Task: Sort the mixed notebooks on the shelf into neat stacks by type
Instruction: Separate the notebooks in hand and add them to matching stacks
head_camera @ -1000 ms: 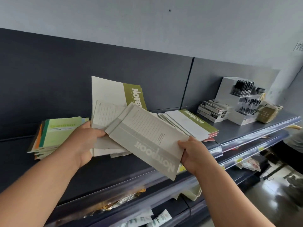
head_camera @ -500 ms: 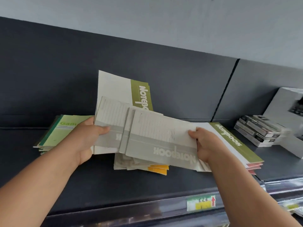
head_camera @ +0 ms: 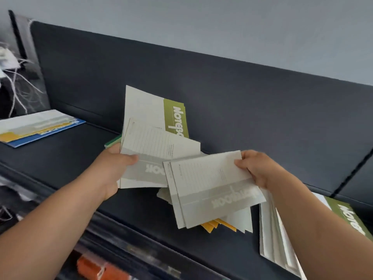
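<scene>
Fingers [head_camera: 130, 158] of the left hand [head_camera: 109, 172]: curled round a fan of notebooks, with the thumb on top, pinching them near their left edge.
Fingers [head_camera: 242, 163] of the right hand [head_camera: 260, 172]: curled round two grey notebooks [head_camera: 212, 190], with the thumb on top at the far right corner.
Where the left bunch is: up in the air over the shelf [head_camera: 141, 211], close to the dark back wall [head_camera: 232, 93].
Green and white notebook [head_camera: 147, 110]: the back one in the left bunch. It stands tall, with its long side going up and down, and it leans a little to the right.
Its writing: white letters "Notebo" run down the green strip on its right side. The rest hides behind the front book.
Grey lined notebook [head_camera: 159, 150]: the front one in the left bunch. Its long side goes left to right. The letters "OOK" show upside down in its grey band.
Right-hand pair: one book lies on the other, slid a bit apart. The long side goes left to right, with the right end farther away. "Notebook" reads upside down in the band along the near edge.
Loose pile [head_camera: 238, 221]: flat on the shelf, right under the right-hand pair. White and yellow corners stick out.
Right stack [head_camera: 349, 217]: on the shelf beside the right arm. Its top book has a green strip with white letters that begin "No".
Blue and yellow notebook [head_camera: 38, 128]: flat on the shelf, far to the left and well apart. Its word is too blurry to read.
</scene>
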